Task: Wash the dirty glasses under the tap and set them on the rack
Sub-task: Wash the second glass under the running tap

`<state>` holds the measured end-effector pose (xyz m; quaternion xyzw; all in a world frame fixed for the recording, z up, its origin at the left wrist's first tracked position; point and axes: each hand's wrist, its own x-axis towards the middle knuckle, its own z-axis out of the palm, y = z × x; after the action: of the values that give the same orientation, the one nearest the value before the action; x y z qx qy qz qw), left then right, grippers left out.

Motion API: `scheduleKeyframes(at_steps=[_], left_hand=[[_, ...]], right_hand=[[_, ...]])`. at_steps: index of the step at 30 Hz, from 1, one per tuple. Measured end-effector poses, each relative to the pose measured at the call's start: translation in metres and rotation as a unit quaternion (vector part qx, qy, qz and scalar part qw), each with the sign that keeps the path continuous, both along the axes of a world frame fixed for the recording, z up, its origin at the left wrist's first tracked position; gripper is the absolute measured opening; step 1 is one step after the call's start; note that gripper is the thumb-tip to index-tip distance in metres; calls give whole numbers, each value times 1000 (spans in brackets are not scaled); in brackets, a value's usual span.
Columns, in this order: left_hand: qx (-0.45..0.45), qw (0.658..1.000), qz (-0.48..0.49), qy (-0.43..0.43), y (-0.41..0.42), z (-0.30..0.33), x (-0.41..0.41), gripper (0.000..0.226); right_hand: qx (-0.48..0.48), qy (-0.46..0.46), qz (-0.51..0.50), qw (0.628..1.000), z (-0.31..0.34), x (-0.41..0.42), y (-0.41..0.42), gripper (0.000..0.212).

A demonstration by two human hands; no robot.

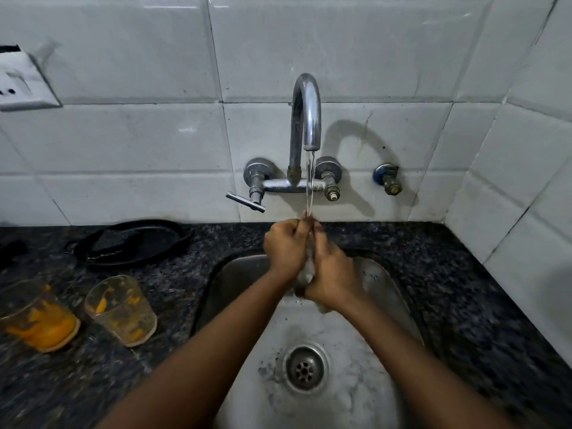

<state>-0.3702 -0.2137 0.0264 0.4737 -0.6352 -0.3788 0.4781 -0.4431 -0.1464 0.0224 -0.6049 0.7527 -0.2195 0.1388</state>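
White glossy tiles back a speckled dark granite counter (pixel 464 289) and steel sink (pixel 334 382). Under the curved chrome tap (pixel 305 113), our left hand (pixel 286 247) and right hand (pixel 332 274) curl fingers around a clear glass (pixel 308 267). Two pulp-smeared glasses (pixel 122 309) stand on the counter at left.

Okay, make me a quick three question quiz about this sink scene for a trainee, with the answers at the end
1. True or false: water is running from the tap.
2. How many dirty glasses wait on the counter left of the sink?
3. What do the left hand and right hand hold under the stream: A) a clear glass, B) a plate, C) a sponge?

Key: 1 true; 2 two, the far-left glass and the nearer glass, both orange-stained; 3 A.
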Motion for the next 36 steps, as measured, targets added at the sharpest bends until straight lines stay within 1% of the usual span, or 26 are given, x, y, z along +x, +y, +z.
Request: scheduleKeyframes(at_steps=[1, 2, 4, 5, 6, 7, 8, 9, 10, 11, 12, 13, 14, 15, 16, 18, 19, 21, 23, 24, 25, 28, 29, 31, 34, 36], left_hand=[[11, 999, -17, 27, -3, 1, 3, 48], [31, 997, -30, 69, -4, 1, 5, 50], [76, 983, -39, 161, -5, 5, 6, 53], [103, 973, -43, 203, -5, 7, 7, 53], [131, 963, -52, 231, -3, 8, 9, 52], [148, 959, -58, 236, -4, 7, 11, 51], [153, 962, -66, 217, -5, 7, 12, 49], [143, 972, -73, 171, -5, 9, 12, 48], [121, 985, -71, 100, -5, 10, 9, 46], [91, 994, -61, 11, -4, 13, 5, 46], [58, 995, -36, -78, -4, 16, 0, 46], [27, 991, -11, -129, -4, 19, -4, 48], [11, 991, -4, -131, -5, 21, -6, 49], [13, 995, -21, -100, -8, 20, -7, 49], [34, 997, -48, -43, -11, 19, -5, 49], [88, 989, -94, 66, -11, 14, 1, 47], [109, 983, -107, 101, -8, 10, 4, 47], [165, 960, -128, 185, -6, -2, 8, 42], [221, 933, -127, 254, -6, -10, 10, 31], [237, 925, -114, 274, -8, -11, 11, 30], [244, 924, -97, 277, -10, -9, 11, 32], [234, 926, -113, 276, -15, 11, 11, 39], [234, 922, -134, 277, -13, 19, 10, 39], [258, 913, -159, 273, -10, 27, 10, 40], [283, 890, -166, 316, -6, 28, 17, 39], [261, 898, -151, 320, -5, 30, 22, 38]], right_hand=[[3, -102, 21, 995, 2, -5, 0, 121], [10, -215, 36, 976, 4, -9, 1, 114], [47, -399, 55, 914, 5, -16, 6, 75], [65, -462, 64, 882, 5, -18, 8, 56], [81, -513, 71, 852, 4, -20, 8, 43], [92, -538, 71, 835, 4, -20, 8, 38], [94, -533, 58, 839, 5, -19, 7, 43], [92, -477, 29, 873, 7, -14, 6, 53], [91, -365, 2, 926, 9, -7, 5, 61], [78, -195, -37, 977, 11, 0, 4, 65], [44, -36, -72, 996, 14, 8, 5, 67], [8, 28, -87, 996, 11, 11, 4, 68], [-7, 8, -81, 997, 9, 10, 4, 67], [-10, -97, -57, 994, 7, 3, 2, 63], [7, -250, -28, 968, 5, -6, 1, 56], [75, -510, 27, 856, -2, -22, 5, 44], [106, -586, 46, 802, -7, -26, 9, 45], [146, -662, 90, 730, -12, -25, 15, 53], [153, -698, 114, 691, -15, -22, 18, 48], [148, -698, 117, 691, -15, -21, 18, 44], [138, -676, 110, 716, -15, -21, 16, 41], [53, -493, 76, 865, -14, -20, 6, 51], [24, -446, 62, 893, -14, -20, 3, 60], [-32, -409, 34, 911, -16, -20, -1, 75], [-82, -398, 17, 913, -13, -22, -8, 80], [-88, -342, 9, 936, -7, -23, -12, 86]])
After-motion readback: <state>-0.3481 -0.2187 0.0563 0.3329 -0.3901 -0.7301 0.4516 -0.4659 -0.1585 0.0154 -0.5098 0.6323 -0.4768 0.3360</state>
